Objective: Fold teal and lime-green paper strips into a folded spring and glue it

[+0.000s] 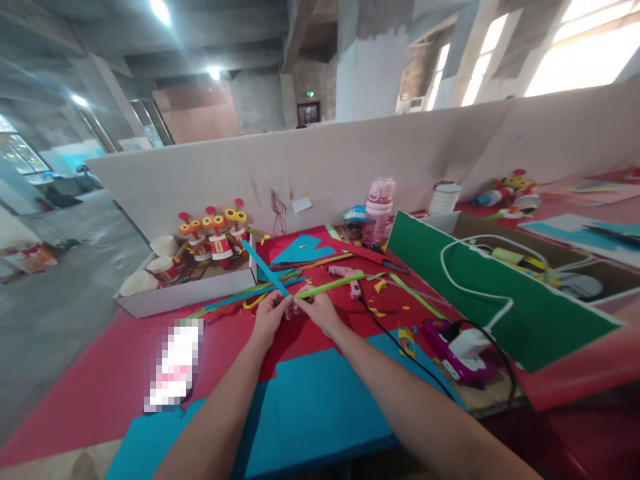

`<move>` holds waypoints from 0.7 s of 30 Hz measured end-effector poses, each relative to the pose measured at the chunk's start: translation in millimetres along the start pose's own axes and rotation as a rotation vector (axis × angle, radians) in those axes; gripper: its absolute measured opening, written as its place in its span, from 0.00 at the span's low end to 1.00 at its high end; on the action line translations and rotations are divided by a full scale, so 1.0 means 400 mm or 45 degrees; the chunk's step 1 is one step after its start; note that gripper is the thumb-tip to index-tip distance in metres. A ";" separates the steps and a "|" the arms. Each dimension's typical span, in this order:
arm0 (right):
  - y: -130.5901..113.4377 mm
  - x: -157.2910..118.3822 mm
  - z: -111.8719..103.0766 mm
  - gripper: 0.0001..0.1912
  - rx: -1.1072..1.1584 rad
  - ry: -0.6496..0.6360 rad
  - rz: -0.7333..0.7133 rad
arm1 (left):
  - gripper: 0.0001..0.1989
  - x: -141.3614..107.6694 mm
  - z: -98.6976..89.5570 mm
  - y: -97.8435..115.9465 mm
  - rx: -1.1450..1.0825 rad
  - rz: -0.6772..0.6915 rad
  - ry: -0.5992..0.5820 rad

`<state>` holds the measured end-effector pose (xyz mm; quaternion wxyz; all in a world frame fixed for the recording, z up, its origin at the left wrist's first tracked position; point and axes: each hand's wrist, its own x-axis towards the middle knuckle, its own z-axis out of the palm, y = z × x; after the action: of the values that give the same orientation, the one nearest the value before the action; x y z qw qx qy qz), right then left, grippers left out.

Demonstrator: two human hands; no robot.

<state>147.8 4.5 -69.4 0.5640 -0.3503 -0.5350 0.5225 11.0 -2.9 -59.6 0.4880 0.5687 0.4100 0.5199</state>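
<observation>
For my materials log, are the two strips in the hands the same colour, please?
No, one is a blue strip and the other a green strip.

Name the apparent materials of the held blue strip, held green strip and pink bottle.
Blue strip: likely matte paper or thin card; flat, without shine. Green strip: probably similar; thin, flat. Pink bottle: apparently glossy plastic; bright highlights.

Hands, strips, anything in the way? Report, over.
Left hand pinching blue strip. Right hand pinching green strip. Strip ends close together between hands. Pink glue gun close behind green strip, possible snag.
</observation>
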 end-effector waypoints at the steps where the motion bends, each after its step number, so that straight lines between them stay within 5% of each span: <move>1: 0.002 0.000 0.001 0.11 0.003 -0.012 0.024 | 0.14 0.000 -0.001 -0.002 0.000 0.000 0.011; 10: 0.005 0.006 -0.007 0.08 -0.155 0.169 -0.002 | 0.13 0.003 0.002 -0.013 -0.064 -0.016 -0.005; 16: 0.014 0.006 -0.004 0.08 -0.162 0.124 -0.034 | 0.13 0.006 -0.004 -0.018 -0.025 -0.006 0.027; 21: 0.013 0.010 -0.007 0.09 0.129 0.013 0.074 | 0.11 0.006 -0.010 -0.012 -0.091 -0.032 0.049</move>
<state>148.8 9.9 -74.0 0.5682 -0.3395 -0.4946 0.5633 7.5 0.8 -63.8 0.5064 0.5357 0.4075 0.5390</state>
